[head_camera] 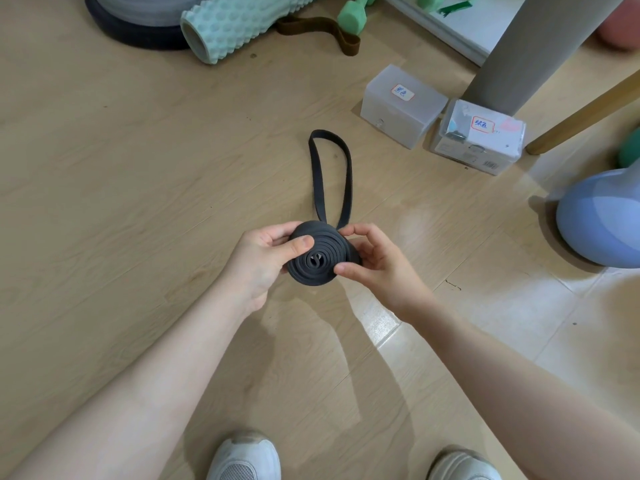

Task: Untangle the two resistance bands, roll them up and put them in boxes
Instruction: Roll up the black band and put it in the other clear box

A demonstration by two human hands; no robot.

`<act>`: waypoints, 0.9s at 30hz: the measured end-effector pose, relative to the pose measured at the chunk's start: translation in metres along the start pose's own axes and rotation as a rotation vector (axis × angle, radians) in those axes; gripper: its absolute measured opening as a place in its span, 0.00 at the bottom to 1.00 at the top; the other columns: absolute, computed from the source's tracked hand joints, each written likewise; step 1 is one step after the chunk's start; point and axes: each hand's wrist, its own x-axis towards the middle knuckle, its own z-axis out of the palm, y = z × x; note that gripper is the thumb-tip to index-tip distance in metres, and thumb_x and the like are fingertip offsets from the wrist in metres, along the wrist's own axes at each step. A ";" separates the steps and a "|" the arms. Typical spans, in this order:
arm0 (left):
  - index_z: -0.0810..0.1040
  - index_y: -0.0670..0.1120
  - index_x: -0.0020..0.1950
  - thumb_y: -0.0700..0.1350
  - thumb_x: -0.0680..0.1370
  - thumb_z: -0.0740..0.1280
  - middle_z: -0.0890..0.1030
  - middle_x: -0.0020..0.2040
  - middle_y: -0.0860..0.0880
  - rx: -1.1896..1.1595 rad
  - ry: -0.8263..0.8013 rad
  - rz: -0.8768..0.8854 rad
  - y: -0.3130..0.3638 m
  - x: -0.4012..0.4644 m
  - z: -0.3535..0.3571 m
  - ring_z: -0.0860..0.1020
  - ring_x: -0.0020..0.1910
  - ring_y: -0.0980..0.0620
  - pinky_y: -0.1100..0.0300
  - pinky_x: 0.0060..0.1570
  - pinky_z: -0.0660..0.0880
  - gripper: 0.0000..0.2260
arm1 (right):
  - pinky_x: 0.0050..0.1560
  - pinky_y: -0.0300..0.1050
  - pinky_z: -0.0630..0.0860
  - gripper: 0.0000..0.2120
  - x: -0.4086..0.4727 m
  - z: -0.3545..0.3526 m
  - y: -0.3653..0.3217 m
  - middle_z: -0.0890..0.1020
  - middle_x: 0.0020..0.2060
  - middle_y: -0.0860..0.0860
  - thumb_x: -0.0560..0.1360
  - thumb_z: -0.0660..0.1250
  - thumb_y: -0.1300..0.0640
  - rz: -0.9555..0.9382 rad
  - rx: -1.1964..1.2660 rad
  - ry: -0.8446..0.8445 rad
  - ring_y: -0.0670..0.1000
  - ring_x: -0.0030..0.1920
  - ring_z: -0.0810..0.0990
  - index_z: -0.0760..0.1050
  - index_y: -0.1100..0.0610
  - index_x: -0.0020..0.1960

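A black resistance band [320,258] is mostly wound into a flat coil held above the wooden floor. Its unrolled tail forms a long loop lying on the floor beyond the coil. My left hand [263,261] grips the coil's left side, thumb pressed on its face. My right hand [377,261] pinches the coil's right edge between thumb and fingers. A brown resistance band [317,31] lies on the floor at the back, partly under a foam roller. Two translucent lidded boxes stand at the right: the left box [401,105] and the right box [479,136], each with a handwritten label.
A mint foam roller [228,26], a dark round disc [135,32] and green dumbbells [353,13] lie at the back. A grey post [540,46] and wooden leg [585,116] stand right of the boxes. A blue ball [602,216] sits at the right edge. My white shoes [242,459] show below.
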 end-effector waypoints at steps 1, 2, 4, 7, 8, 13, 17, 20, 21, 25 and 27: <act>0.79 0.46 0.54 0.37 0.74 0.67 0.84 0.47 0.48 -0.029 -0.003 -0.017 -0.001 -0.001 0.002 0.82 0.46 0.53 0.60 0.46 0.79 0.10 | 0.53 0.51 0.78 0.16 0.000 0.001 0.000 0.80 0.45 0.55 0.71 0.70 0.64 -0.002 0.011 0.015 0.55 0.47 0.81 0.71 0.50 0.53; 0.78 0.45 0.54 0.37 0.74 0.66 0.84 0.47 0.48 -0.067 -0.010 -0.036 -0.003 -0.003 0.004 0.82 0.46 0.53 0.59 0.46 0.79 0.10 | 0.53 0.51 0.79 0.16 0.000 0.002 -0.002 0.80 0.44 0.56 0.71 0.70 0.64 -0.003 0.039 0.028 0.55 0.47 0.81 0.71 0.50 0.53; 0.77 0.44 0.53 0.36 0.75 0.65 0.83 0.47 0.48 -0.142 -0.031 -0.076 -0.006 -0.006 0.006 0.82 0.46 0.53 0.60 0.45 0.80 0.08 | 0.51 0.49 0.79 0.14 0.002 0.000 -0.007 0.81 0.44 0.55 0.71 0.68 0.66 -0.002 0.085 0.020 0.52 0.46 0.82 0.72 0.52 0.51; 0.75 0.44 0.54 0.36 0.76 0.64 0.82 0.49 0.48 -0.016 -0.151 -0.160 -0.005 -0.008 0.001 0.81 0.48 0.51 0.56 0.51 0.78 0.08 | 0.52 0.46 0.79 0.11 0.005 -0.013 -0.018 0.81 0.47 0.49 0.72 0.69 0.66 -0.044 -0.183 -0.071 0.49 0.49 0.82 0.75 0.54 0.50; 0.75 0.46 0.56 0.36 0.75 0.66 0.82 0.50 0.48 0.164 -0.209 -0.160 -0.004 -0.006 -0.003 0.80 0.50 0.52 0.55 0.55 0.77 0.10 | 0.53 0.46 0.78 0.11 0.007 -0.020 -0.021 0.81 0.47 0.48 0.72 0.69 0.64 -0.069 -0.386 -0.123 0.49 0.49 0.81 0.76 0.54 0.52; 0.74 0.54 0.57 0.41 0.70 0.74 0.82 0.48 0.52 0.615 -0.316 -0.052 -0.002 -0.004 0.013 0.81 0.48 0.53 0.53 0.56 0.76 0.19 | 0.44 0.48 0.75 0.14 0.008 -0.022 -0.027 0.82 0.43 0.52 0.72 0.69 0.57 -0.177 -0.943 -0.322 0.51 0.42 0.78 0.73 0.52 0.56; 0.79 0.55 0.49 0.41 0.71 0.72 0.84 0.44 0.53 0.661 -0.166 0.127 0.002 -0.006 0.016 0.82 0.44 0.55 0.55 0.52 0.78 0.11 | 0.42 0.39 0.74 0.20 0.008 -0.028 -0.030 0.80 0.42 0.49 0.69 0.74 0.55 -0.065 -0.715 -0.198 0.48 0.41 0.77 0.67 0.55 0.55; 0.81 0.53 0.53 0.42 0.71 0.72 0.83 0.41 0.57 0.733 -0.102 0.189 0.012 -0.006 0.006 0.81 0.42 0.59 0.66 0.47 0.76 0.12 | 0.50 0.37 0.70 0.17 0.010 -0.041 -0.030 0.76 0.45 0.44 0.69 0.73 0.54 -0.082 -0.803 -0.219 0.46 0.46 0.75 0.72 0.55 0.54; 0.81 0.53 0.54 0.42 0.71 0.72 0.83 0.42 0.58 0.711 -0.068 0.189 0.014 -0.005 0.002 0.81 0.43 0.60 0.67 0.48 0.75 0.13 | 0.50 0.38 0.69 0.16 0.011 -0.044 -0.032 0.76 0.45 0.45 0.70 0.72 0.55 -0.094 -0.831 -0.215 0.47 0.46 0.75 0.72 0.55 0.54; 0.80 0.50 0.58 0.38 0.71 0.72 0.84 0.44 0.54 0.387 0.033 0.160 0.028 -0.008 -0.004 0.82 0.42 0.59 0.64 0.48 0.77 0.17 | 0.44 0.43 0.73 0.18 0.012 -0.051 -0.064 0.79 0.43 0.50 0.71 0.71 0.56 -0.179 -0.828 -0.112 0.50 0.40 0.77 0.68 0.55 0.57; 0.79 0.50 0.54 0.34 0.73 0.69 0.84 0.38 0.57 0.193 0.035 0.174 0.049 -0.012 0.000 0.80 0.36 0.63 0.67 0.40 0.78 0.14 | 0.42 0.45 0.74 0.15 0.014 -0.051 -0.093 0.81 0.40 0.52 0.73 0.69 0.57 -0.222 -0.745 -0.089 0.53 0.38 0.78 0.68 0.56 0.56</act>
